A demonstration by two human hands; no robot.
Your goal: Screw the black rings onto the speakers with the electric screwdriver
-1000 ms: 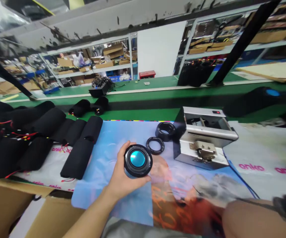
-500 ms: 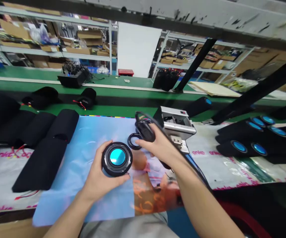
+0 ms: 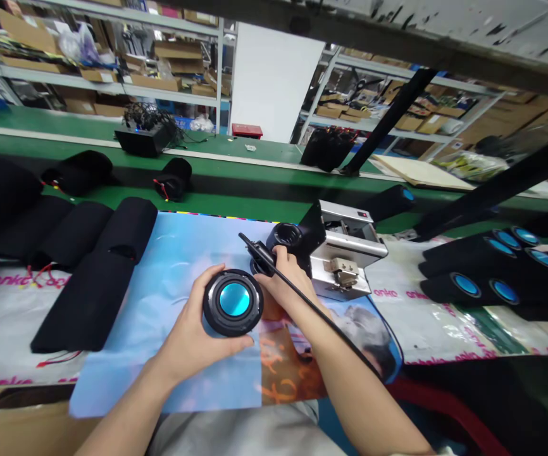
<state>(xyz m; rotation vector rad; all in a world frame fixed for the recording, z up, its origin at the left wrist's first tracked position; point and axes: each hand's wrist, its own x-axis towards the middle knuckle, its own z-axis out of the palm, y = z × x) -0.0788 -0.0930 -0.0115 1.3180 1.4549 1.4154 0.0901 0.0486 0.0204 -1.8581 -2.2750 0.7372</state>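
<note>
My left hand (image 3: 191, 329) is closed around a round black speaker (image 3: 213, 316) with a shiny blue centre, its face turned up toward me. To the right, my right hand (image 3: 286, 278) has its fingers curled near a dark part (image 3: 255, 252), which is partly hidden behind the fingers and a black cord (image 3: 321, 310). That cord crosses over the hand and forearm. Exactly what the fingers grip cannot be made out. Just beyond them is a black, cup-shaped piece (image 3: 286, 234) with a round opening.
A silver machine (image 3: 350, 247) stands right of my right hand. Black fabric-covered cylinders (image 3: 84, 297) lie at left; several with blue ends (image 3: 466, 284) lie at right. Under my hands is a printed sheet (image 3: 179, 247). A dark post (image 3: 388, 120) and overhead beam (image 3: 397, 38) frame the bench.
My right hand has shifted slightly left and turned, and the cord now lies across it. The black ring that lay in view is now mostly hidden. The speaker stays in my left hand.
</note>
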